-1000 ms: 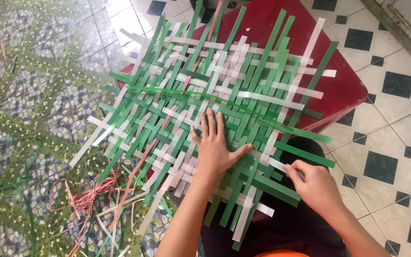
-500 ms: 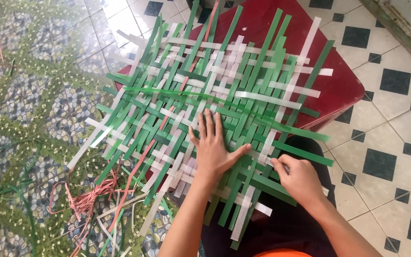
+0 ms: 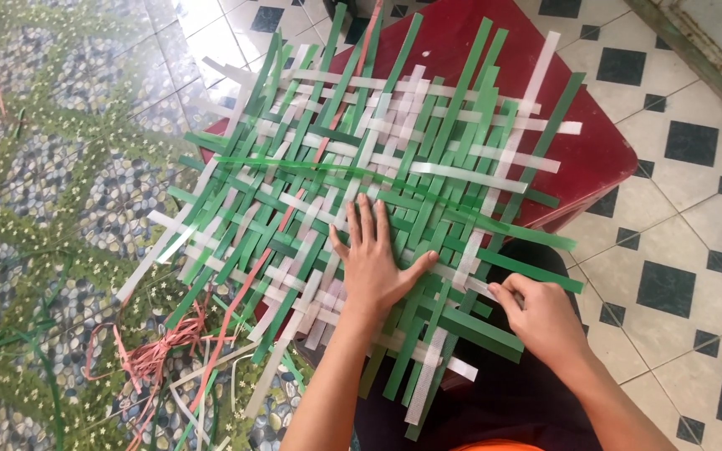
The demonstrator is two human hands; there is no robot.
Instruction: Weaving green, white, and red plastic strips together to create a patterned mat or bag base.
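Note:
A loose woven mat [image 3: 378, 192] of green and white plastic strips, with one red strip through it, lies over a dark red stool [image 3: 578, 125]. My left hand [image 3: 373, 263] presses flat on the near middle of the weave, fingers together and thumb spread to the right. My right hand [image 3: 536, 313] is at the mat's near right edge, its fingertips pinched on a white strip [image 3: 482, 288] that runs between green ones.
Loose red, white and green strip scraps [image 3: 169, 359] lie on the patterned floor covering at the left. White tiles with black diamonds [image 3: 670, 276] cover the floor at the right. A wall base runs along the top right corner.
My right hand has slid a little left along the mat's near right edge and closed its fingertips on the white strip. My left hand has stayed pressed on the weave.

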